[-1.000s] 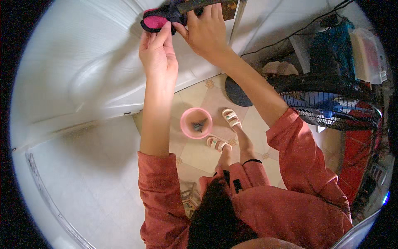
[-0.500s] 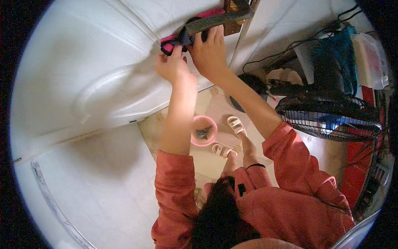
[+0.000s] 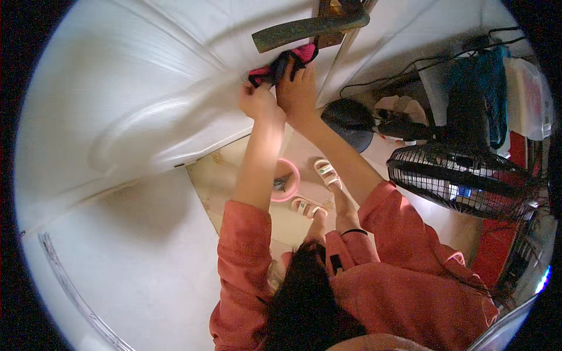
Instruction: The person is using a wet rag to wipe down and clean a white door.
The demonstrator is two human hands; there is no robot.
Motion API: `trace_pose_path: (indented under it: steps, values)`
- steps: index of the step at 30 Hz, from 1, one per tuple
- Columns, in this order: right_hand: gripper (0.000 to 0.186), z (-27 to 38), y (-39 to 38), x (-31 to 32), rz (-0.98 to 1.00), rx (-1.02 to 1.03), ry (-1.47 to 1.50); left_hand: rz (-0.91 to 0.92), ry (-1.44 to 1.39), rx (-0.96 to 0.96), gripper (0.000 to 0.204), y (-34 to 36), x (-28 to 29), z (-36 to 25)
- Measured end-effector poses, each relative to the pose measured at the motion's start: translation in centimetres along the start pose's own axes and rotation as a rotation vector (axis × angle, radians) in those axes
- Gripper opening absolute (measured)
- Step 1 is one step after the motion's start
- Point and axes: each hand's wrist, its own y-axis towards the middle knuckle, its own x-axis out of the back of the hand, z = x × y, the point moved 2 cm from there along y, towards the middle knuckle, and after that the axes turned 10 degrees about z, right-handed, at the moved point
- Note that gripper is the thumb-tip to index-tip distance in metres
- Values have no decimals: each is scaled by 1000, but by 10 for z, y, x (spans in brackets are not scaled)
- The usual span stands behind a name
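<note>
From the head view, both hands were raised against a white door. The left hand was closed on the lower left end of a pink-and-black cloth, pinching it against the door. The right hand lay just beside it, fingers pressed on the cloth's middle, seemingly flat rather than gripping, though the angle left that unclear. The cloth sat directly under a dark lever handle, its upper end touching the handle's plate. Below, on the tiled floor, a pink bowl stood near the person's sandalled feet. A black fan stood well off to the right.
</note>
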Motion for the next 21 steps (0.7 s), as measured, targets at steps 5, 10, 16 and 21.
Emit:
trace_pose_path:
  steps: [5,10,16,21]
  values:
    - [70,-8,-11,-6,-14,-8,-96,-43,53,126,18,4,5,19]
    - [67,16,-9,31,104,-80,266,-16,-59,73,15,-14,-3,-21]
    - [76,20,-1,33,38,-85,345,-13,-122,143,12,-10,-3,-28]
    - [78,6,-13,6,158,-110,260,-55,-132,111,14,-2,17,9]
